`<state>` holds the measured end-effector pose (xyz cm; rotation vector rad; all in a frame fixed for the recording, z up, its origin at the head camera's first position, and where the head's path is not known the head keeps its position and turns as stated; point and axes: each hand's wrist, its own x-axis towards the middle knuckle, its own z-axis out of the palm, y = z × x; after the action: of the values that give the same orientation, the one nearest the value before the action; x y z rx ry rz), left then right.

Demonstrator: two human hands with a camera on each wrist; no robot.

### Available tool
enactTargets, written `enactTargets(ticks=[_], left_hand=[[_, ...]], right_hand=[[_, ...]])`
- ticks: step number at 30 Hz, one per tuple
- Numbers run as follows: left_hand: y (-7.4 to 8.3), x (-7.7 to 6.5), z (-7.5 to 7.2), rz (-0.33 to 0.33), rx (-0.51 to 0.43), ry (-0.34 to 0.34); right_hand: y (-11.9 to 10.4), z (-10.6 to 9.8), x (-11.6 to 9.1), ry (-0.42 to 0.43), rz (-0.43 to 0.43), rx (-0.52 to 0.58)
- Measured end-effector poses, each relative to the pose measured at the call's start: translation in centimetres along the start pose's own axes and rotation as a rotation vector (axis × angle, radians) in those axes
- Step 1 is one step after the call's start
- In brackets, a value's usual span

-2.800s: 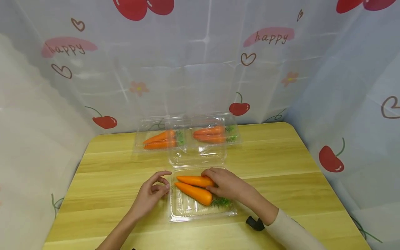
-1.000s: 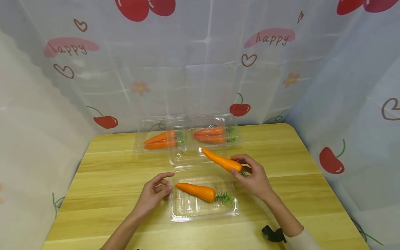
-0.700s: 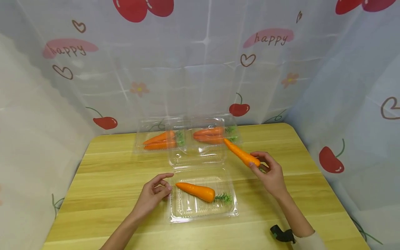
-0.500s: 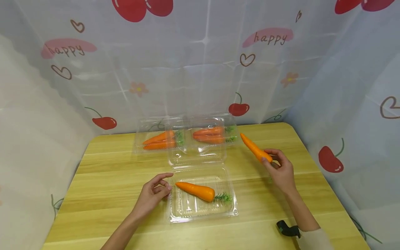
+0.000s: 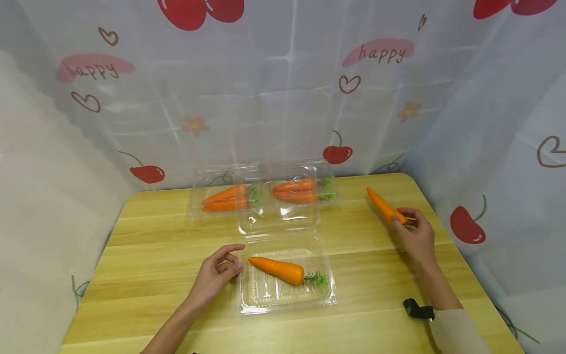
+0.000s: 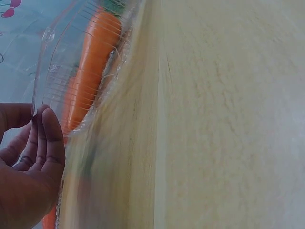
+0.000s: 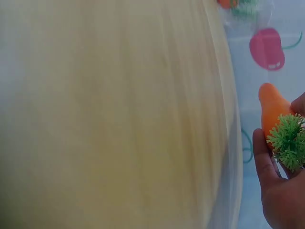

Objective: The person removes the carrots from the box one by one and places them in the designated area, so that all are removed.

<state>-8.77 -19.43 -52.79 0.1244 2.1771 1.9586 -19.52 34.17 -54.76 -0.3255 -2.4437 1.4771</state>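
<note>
My right hand (image 5: 417, 238) grips an orange carrot (image 5: 382, 205) near its thick end, over the table's right side. The carrot points away to the back left, and its green top (image 7: 289, 141) shows in the right wrist view. Another carrot (image 5: 278, 270) with a green top lies in a clear plastic box (image 5: 287, 306), whose lid (image 5: 283, 225) is folded back. At the box's left edge rests my left hand (image 5: 214, 273), its index fingertip and thumb touching the rim, slightly apart. In the left wrist view, that hand (image 6: 33, 157) is beside the clear plastic.
Two clear boxes stand at the back of the wooden table (image 5: 159, 265); orange carrots (image 5: 225, 198) show in the left one and more carrots (image 5: 295, 191) in the right one. The open lid overlaps them from my view. A patterned curtain (image 5: 265, 113) borders the table.
My right hand has taken a carrot from the open box and moved it right, toward the table's right side. One carrot stays in the box. My left hand has barely moved.
</note>
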Motion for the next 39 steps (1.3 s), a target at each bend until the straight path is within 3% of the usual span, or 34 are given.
enactTargets(ticks=[14, 21, 34, 39], left_hand=[[-0.1, 0.3, 0.2, 0.025, 0.032, -0.010], [-0.1, 0.2, 0.2, 0.016, 0.037, 0.005], [0.0, 0.3, 0.1, 0.003, 0.035, -0.005], [0.0, 0.2, 0.1, -0.002, 0.033, 0.002]], right_hand=[[2.7, -3.7, 5.0, 0.176, 0.111, -0.038], [3.4, -3.7, 6.2, 0.205, 0.134, -0.107], [3.2, -2.5, 7.1, 0.164, 0.023, -0.267], [3.2, -2.1, 7.2, 0.127, 0.045, -0.262]])
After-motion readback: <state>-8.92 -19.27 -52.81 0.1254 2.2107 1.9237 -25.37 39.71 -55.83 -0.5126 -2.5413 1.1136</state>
